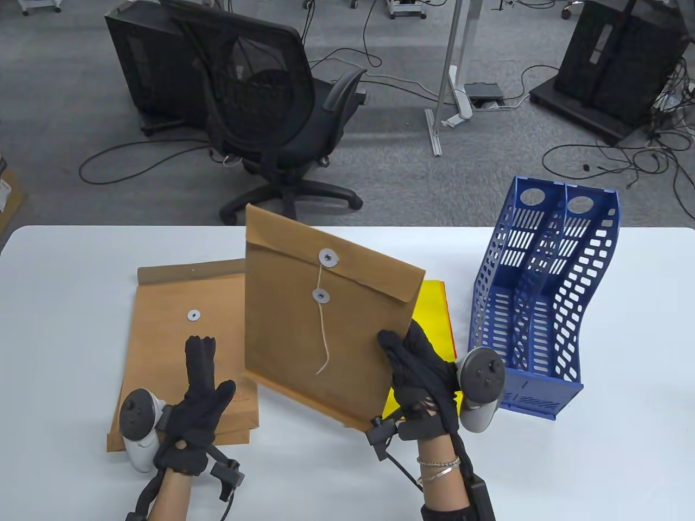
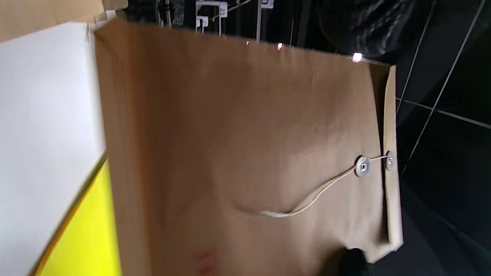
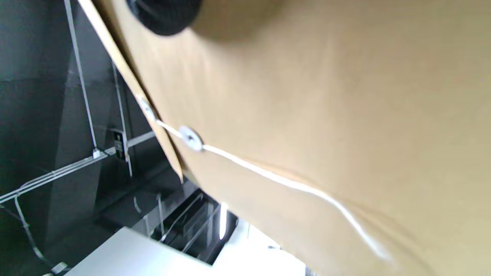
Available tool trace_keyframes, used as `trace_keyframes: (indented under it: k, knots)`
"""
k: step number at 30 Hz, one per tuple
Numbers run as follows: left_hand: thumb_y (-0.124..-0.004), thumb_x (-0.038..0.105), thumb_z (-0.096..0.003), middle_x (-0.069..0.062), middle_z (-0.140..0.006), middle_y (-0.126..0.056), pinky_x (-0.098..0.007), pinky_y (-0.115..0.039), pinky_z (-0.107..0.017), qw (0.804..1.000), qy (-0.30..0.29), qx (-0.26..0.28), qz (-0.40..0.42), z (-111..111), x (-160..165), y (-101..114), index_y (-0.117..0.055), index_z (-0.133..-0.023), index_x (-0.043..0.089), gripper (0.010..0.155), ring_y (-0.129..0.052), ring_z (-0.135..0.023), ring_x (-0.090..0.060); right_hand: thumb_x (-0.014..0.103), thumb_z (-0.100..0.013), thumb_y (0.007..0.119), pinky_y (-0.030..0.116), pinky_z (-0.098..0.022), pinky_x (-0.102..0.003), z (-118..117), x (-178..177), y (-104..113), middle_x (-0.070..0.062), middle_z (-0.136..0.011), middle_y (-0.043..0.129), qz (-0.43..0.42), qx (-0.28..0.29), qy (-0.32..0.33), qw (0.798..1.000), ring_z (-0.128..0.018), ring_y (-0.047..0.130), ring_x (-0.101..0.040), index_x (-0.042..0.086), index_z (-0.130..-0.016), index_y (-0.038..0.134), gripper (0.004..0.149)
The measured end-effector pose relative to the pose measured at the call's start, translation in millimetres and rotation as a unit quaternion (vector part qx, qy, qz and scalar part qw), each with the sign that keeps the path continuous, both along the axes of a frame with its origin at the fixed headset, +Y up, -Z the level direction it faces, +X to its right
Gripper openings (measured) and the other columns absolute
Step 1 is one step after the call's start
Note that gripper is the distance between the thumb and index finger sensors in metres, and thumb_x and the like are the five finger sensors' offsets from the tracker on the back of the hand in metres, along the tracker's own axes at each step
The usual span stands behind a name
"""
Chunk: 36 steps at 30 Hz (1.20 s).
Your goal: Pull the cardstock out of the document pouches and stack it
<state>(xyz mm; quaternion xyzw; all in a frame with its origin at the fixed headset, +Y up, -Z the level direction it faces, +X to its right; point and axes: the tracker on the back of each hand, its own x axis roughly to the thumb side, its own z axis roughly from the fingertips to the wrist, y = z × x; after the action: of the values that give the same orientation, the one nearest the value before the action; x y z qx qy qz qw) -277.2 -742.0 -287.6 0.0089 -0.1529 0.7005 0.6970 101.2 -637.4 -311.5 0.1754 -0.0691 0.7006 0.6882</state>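
Observation:
My right hand grips the right edge of a brown string-tie document pouch and holds it tilted above the table. Its flap is down and the white string hangs loose from the two washers. The pouch fills the left wrist view and the right wrist view. My left hand is open, fingers straight, above a stack of brown pouches lying flat at the left. Yellow cardstock lies on the table behind the held pouch, also in the left wrist view.
A blue perforated two-slot file holder stands on the white table at the right, close to my right hand. A black office chair stands beyond the table's far edge.

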Motion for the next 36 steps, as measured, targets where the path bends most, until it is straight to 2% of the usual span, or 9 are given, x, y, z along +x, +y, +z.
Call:
trace_keyframes:
  k: [4,8,14,16,18,21,25,29,36]
  knots:
    - [-0.078,0.059,-0.0463,-0.001,-0.125,-0.043,-0.065,-0.035,-0.075,0.995,-0.094,-0.015,0.044,-5,1,-1,-0.015,-0.109,0.045,0.09,-0.039,-0.116,-0.034,0.029,-0.056,0.067,0.081,-0.05,-0.041,-10,-12,-10,-0.008,-0.088,0.091,0.024,-0.015,0.073,0.997,-0.07,0.095,-0.03,0.018,-0.1,0.072,0.046]
    - [-0.08,0.049,-0.0481,0.006,-0.099,-0.089,-0.041,-0.084,-0.055,0.989,-0.112,-0.04,0.084,-8,0,-10,-0.041,-0.109,0.045,0.072,-0.098,-0.083,-0.016,0.03,-0.057,0.066,0.082,-0.049,-0.039,-12,-13,-18,-0.007,-0.087,0.092,0.028,-0.029,0.081,0.996,-0.068,0.096,-0.028,0.017,-0.1,0.072,0.046]
    - [-0.074,0.043,-0.0536,-0.001,-0.099,-0.09,-0.041,-0.084,-0.052,0.973,-0.214,-0.06,0.068,-6,16,-9,-0.061,-0.104,0.044,0.052,-0.098,-0.082,-0.022,0.031,-0.057,0.066,0.082,-0.05,-0.038,-11,-21,-25,-0.006,-0.088,0.09,0.058,-0.038,0.063,0.996,-0.07,0.096,-0.026,0.018,-0.101,0.069,0.046]
    - [-0.074,0.039,-0.0535,-0.004,-0.096,-0.093,-0.042,-0.083,-0.051,0.98,-0.172,-0.048,0.087,-6,17,-7,-0.064,-0.103,0.041,0.05,-0.098,-0.079,-0.024,0.034,-0.06,0.063,0.071,-0.064,-0.044,-8,-22,-24,-0.01,-0.109,0.065,0.087,-0.031,0.028,0.995,-0.091,0.076,-0.033,0.019,-0.114,0.043,0.06]
    - [-0.073,0.04,-0.0541,-0.004,-0.096,-0.092,-0.04,-0.086,-0.049,0.987,-0.139,-0.035,0.073,-5,18,-5,-0.062,-0.103,0.042,0.05,-0.099,-0.078,-0.023,0.042,-0.06,0.064,0.024,-0.077,-0.061,0,-27,-20,-0.02,-0.117,0.006,0.139,-0.008,-0.015,0.99,-0.104,0.014,-0.05,0.02,-0.114,0.002,0.085]
    - [-0.072,0.039,-0.0543,-0.004,-0.096,-0.091,-0.039,-0.087,-0.049,0.992,-0.095,-0.029,0.082,-4,19,-8,-0.061,-0.103,0.042,0.05,-0.1,-0.078,-0.022,0.048,-0.059,0.063,0.014,-0.075,-0.059,19,-48,-11,-0.018,-0.115,-0.003,0.305,0.098,-0.102,0.942,-0.1,-0.003,-0.046,0.023,-0.115,0.003,0.086]
    - [-0.071,0.039,-0.0547,-0.004,-0.096,-0.091,-0.038,-0.087,-0.049,0.985,-0.11,-0.031,0.126,-2,27,-12,-0.06,-0.103,0.042,0.05,-0.099,-0.078,-0.022,0.054,-0.055,0.064,0.021,-0.073,-0.061,38,-91,-19,-0.024,-0.117,0.02,0.488,0.17,-0.17,0.839,-0.1,0.01,-0.05,0.01,-0.114,0.048,0.075]
    - [-0.071,0.038,-0.0552,-0.008,-0.097,-0.089,-0.039,-0.085,-0.05,0.981,-0.135,-0.031,0.134,4,39,-10,-0.06,-0.103,0.041,0.049,-0.097,-0.079,-0.025,0.048,-0.055,0.064,0.035,-0.07,-0.062,47,-116,-28,-0.029,-0.11,0.04,0.572,0.219,-0.251,0.75,-0.097,0.031,-0.054,-0.004,-0.106,0.049,0.075]
    - [-0.069,0.039,-0.0555,-0.008,-0.098,-0.087,-0.038,-0.085,-0.051,0.982,-0.153,-0.02,0.108,9,50,-6,-0.058,-0.104,0.04,0.05,-0.097,-0.079,-0.025,0.032,-0.051,0.075,0.069,-0.059,-0.054,60,-121,-20,-0.014,-0.08,0.084,0.59,0.298,-0.34,0.669,-0.078,0.079,-0.039,0.008,-0.077,0.081,0.036]
